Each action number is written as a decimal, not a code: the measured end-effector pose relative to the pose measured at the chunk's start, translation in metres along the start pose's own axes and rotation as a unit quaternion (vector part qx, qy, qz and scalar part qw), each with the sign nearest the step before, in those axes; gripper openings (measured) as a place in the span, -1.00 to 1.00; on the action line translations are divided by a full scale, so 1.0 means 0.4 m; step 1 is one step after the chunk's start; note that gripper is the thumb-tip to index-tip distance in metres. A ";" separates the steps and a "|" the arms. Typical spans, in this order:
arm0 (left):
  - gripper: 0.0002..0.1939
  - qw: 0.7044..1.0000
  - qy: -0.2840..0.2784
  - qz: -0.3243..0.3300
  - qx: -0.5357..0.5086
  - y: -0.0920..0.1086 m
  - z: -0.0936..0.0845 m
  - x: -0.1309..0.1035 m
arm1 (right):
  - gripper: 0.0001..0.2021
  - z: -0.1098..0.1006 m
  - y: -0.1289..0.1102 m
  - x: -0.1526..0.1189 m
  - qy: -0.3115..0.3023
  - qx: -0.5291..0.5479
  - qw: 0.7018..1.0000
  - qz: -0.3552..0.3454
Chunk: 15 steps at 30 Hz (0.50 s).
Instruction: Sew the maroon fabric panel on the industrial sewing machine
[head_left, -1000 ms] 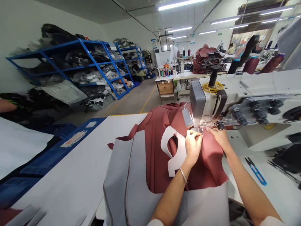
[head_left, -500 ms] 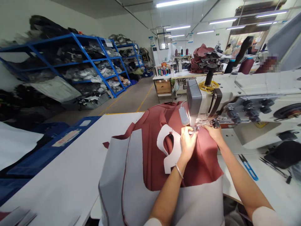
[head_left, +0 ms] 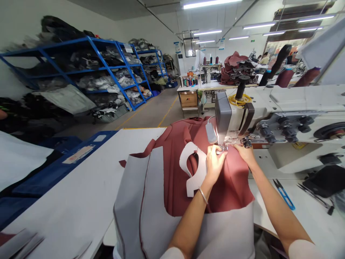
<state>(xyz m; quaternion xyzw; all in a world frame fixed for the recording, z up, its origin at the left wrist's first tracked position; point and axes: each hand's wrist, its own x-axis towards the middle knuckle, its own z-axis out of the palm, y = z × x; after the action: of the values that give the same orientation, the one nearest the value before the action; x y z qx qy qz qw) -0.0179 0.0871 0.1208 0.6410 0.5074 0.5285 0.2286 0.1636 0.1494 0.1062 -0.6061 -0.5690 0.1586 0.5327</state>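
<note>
**Both hands press red fabric at the needle**

The left hand [head_left: 215,163] lies flat, fingers together, on the red fabric [head_left: 231,183] just before the presser foot [head_left: 224,146]. The right hand [head_left: 244,153] rests beside it, fingers pressed down on the same cloth. A white cut-out piece [head_left: 192,172] sits touching the left hand. The fabric lies under the sewing machine [head_left: 269,115] head on the desk [head_left: 81,194]. Blue snips [head_left: 283,193] lie further right.
</note>
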 end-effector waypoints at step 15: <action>-0.81 0.948 0.005 0.262 0.183 -0.028 -0.022 -0.033 | -0.43 -0.039 0.112 -0.220 -0.209 0.221 0.941 0.146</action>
<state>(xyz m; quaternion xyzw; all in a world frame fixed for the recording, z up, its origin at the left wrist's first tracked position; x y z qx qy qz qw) -0.0297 0.0774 0.1085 0.7794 0.4112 0.4710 -0.0419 0.1730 0.0762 0.0386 -0.5027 -0.5231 0.4800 0.4932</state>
